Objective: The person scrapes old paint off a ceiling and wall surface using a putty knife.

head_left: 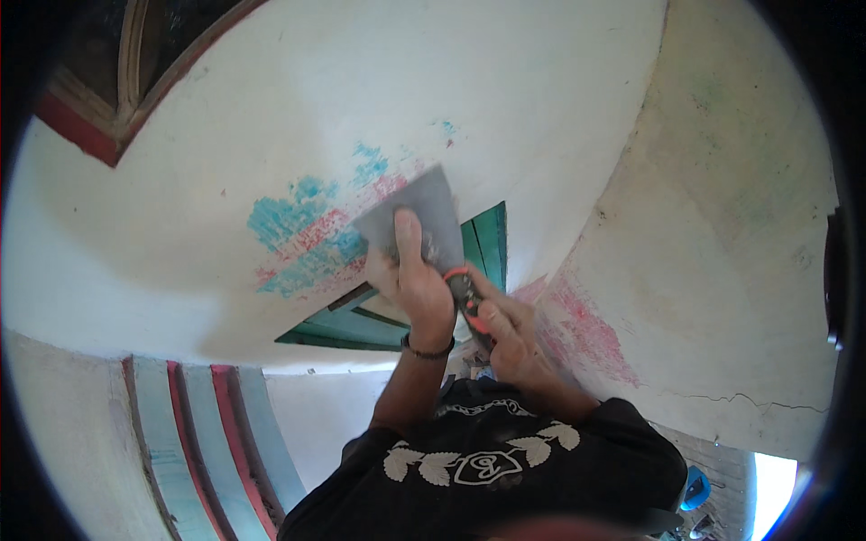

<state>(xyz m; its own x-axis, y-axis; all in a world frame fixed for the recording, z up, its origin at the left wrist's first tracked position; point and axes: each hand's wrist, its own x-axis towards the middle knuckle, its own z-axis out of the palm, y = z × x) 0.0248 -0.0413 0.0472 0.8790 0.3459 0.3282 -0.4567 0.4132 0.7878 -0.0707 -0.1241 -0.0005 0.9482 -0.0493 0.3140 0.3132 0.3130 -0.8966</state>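
Note:
A wide putty knife (431, 206) with a grey metal blade and a dark handle with red-orange parts lies at a slant near the white wall (541, 108). My right hand (511, 341) is wrapped round its handle. My left hand (422, 290), with a dark bracelet at the wrist, grips the blade low down, one digit stretched along its face; its other fingers are partly hidden and blurred. The blade's far edge is by a patch of turquoise (289, 221) and pink (325, 230) paint marks. I cannot tell whether that edge touches the wall.
A green wooden frame (487, 239) sits below and behind my hands. A red-edged window frame (135, 81) is at upper left. Red and pale blue bars (200, 433) stand at lower left. The right wall (740, 225) has pink smears and a crack.

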